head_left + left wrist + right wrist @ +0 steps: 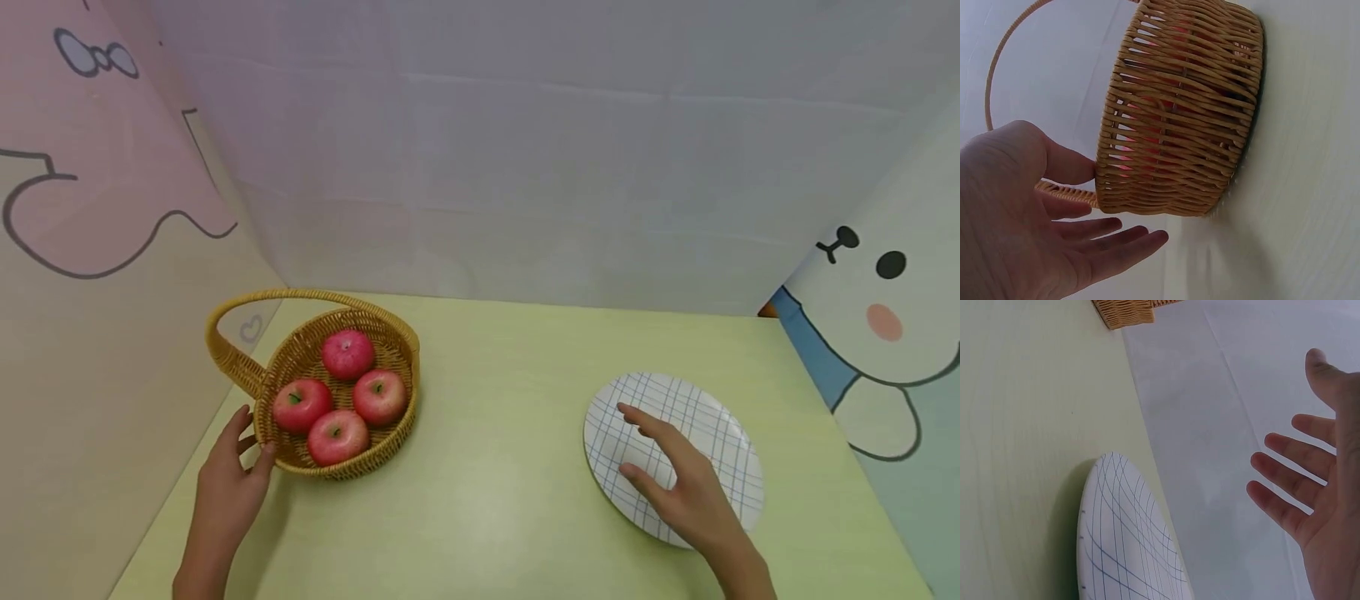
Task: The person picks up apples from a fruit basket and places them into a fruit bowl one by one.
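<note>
A wicker basket (401, 454) with a tall arched handle stands at the left of the table, holding several red apples (338, 437). At its near left side is my left hand (232, 483). In the left wrist view, the thumb tip of that left hand (1029, 219) meets the basket's (1179, 112) rim, while the other fingers extend loosely beside the wall. My right hand (693, 492) hovers above a white plate (720, 433) with blue grid lines. Its fingers are spread apart and hold nothing, as the right wrist view of the hand (1316, 481) also shows.
The pale yellow-green table (495, 417) lies between basket and plate. A white cloth wall (525, 183) rises behind it. Printed cartoon panels stand close on the left (97, 208) and right (892, 358).
</note>
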Available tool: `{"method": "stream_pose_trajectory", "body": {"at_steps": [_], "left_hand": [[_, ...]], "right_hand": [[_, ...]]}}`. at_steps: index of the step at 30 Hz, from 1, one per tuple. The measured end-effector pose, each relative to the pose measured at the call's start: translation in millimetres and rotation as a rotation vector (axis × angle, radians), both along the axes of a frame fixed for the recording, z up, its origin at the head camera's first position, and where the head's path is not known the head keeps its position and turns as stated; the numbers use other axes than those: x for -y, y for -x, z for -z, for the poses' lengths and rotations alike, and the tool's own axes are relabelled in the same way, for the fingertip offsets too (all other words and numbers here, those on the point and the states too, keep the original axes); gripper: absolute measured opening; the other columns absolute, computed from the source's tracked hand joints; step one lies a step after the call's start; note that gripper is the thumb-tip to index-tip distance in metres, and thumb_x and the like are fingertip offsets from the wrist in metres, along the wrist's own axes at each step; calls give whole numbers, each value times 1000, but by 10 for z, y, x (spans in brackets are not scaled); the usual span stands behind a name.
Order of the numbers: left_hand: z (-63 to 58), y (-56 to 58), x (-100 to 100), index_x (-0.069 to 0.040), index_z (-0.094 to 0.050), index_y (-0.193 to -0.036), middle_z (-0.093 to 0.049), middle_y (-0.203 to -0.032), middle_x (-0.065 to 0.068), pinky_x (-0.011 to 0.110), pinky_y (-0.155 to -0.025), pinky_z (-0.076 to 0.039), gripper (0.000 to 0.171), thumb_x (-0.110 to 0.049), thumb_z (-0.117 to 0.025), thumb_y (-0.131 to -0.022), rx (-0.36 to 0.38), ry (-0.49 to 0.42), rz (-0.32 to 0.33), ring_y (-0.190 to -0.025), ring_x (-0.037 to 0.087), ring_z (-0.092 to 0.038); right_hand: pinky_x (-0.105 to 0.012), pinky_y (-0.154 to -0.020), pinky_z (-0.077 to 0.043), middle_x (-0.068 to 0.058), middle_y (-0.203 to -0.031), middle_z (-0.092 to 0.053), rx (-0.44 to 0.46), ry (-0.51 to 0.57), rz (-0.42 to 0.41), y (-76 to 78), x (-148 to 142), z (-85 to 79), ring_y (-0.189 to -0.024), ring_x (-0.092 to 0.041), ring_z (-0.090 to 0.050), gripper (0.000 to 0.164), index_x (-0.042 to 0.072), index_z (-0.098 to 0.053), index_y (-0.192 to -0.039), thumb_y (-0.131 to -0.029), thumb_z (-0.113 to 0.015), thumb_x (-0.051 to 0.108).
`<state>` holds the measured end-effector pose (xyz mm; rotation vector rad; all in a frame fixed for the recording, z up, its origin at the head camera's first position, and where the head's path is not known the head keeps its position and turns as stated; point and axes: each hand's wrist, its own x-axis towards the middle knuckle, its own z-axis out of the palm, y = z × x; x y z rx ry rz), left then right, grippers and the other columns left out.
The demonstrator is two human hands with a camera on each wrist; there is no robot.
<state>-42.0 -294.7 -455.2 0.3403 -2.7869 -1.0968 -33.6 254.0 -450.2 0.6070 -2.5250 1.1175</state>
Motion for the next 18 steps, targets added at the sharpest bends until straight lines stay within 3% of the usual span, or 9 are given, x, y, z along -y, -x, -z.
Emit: {"method": "stream_pose_trajectory", "body": {"at_steps": [3, 5, 8, 11, 14, 18], "left_hand": [[23, -6, 16, -1, -15, -166, -35, -162, 33, 16, -76, -61, 71, -12, -54, -108, 71, -126, -4, -136, 51, -51], [29, 15, 15, -4, -12, -167, -31, -165, 31, 5, -73, -54, 72, -11, -53, -108, 105, -239, -20, -133, 35, -58], [25, 38, 18, -6, -12, -168, -26, -168, 29, 11, -76, -60, 73, -6, -53, -108, 128, -431, -52, -114, -2, -62], [10, 56, 33, -7, -13, -168, -22, -169, 27, 16, -77, -62, 75, -4, -55, -106, 138, -568, -80, -97, -22, -56], [-1, 54, 47, -8, -12, -168, -17, -171, 24, 17, -78, -63, 76, -5, -56, -106, 158, -665, -90, -97, -21, -59], [9, 44, 59, -8, -12, -168, -14, -172, 22, 18, -79, -63, 76, -8, -57, -107, 166, -716, -85, -99, -19, -61]], "right_hand": [[-6, -112, -38, -8, -147, -62, -1, 23, -21, 7, 57, 15, -132, 0, -54, 81, 10, -51, -154, -81, -83, -4], [-7, -112, -39, -8, -148, -61, -15, 41, -45, 25, 89, 14, -133, -2, -55, 80, 9, -51, -153, -81, -83, -5], [-9, -113, -40, -11, -148, -61, -49, 67, -88, 59, 149, 14, -133, -5, -56, 78, 7, -52, -152, -81, -82, -5], [-10, -113, -41, -12, -147, -62, -70, 83, -119, 88, 212, 14, -134, -5, -56, 76, 6, -53, -151, -82, -82, -4], [-11, -114, -41, -12, -146, -62, -84, 87, -142, 112, 269, 12, -134, -7, -57, 74, 5, -54, -150, -83, -82, -2], [-11, -115, -40, -10, -148, -62, -81, 75, -160, 141, 330, 6, -135, -10, -57, 73, 6, -54, -150, -83, -82, 0]]}}
